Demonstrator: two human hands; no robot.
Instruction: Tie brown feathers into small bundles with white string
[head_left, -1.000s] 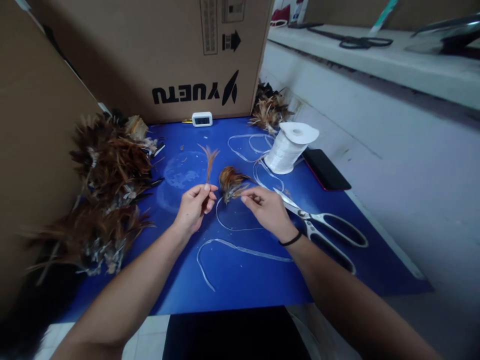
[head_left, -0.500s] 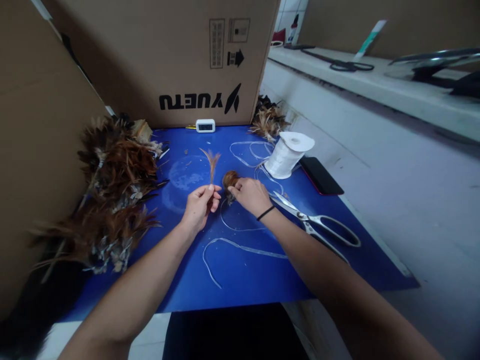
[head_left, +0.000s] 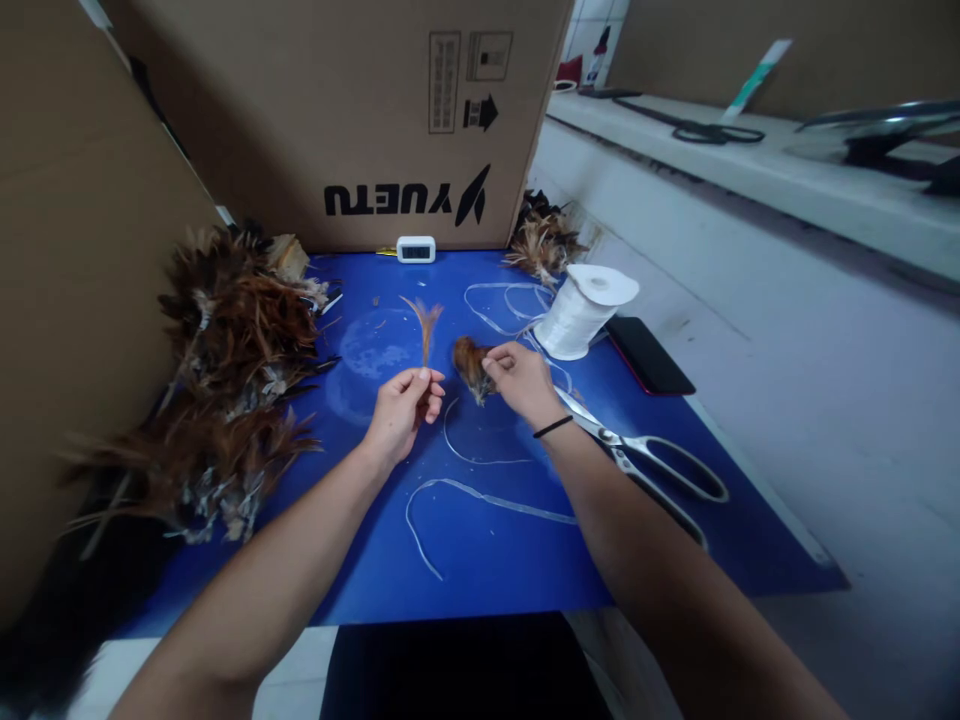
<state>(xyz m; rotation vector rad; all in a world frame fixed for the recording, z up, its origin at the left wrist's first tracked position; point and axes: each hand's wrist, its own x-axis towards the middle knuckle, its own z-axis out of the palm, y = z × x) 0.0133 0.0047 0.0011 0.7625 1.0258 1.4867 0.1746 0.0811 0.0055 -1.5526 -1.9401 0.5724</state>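
Note:
My left hand (head_left: 403, 409) pinches the quill end of a thin brown feather (head_left: 425, 325) that stands up from the fingers. Just to its right, my right hand (head_left: 523, 381) is closed on a small brown feather bundle (head_left: 471, 362) lying on the blue mat (head_left: 480, 540). The two hands are a short gap apart. A loose clear cord (head_left: 480, 497) loops across the mat below and between them. Steel scissors (head_left: 649, 462) lie beside my right wrist.
A heap of brown feathers (head_left: 225, 380) fills the mat's left side, and a smaller feather clump (head_left: 541, 242) sits at the back right. A white cord spool (head_left: 581, 312), a black phone (head_left: 649, 357), a small white clock (head_left: 415, 248) and a cardboard box (head_left: 345, 110) stand behind.
My right hand moved left onto the feather bundle and closed on it, then shifted slightly. The left hand kept holding its feather in place.

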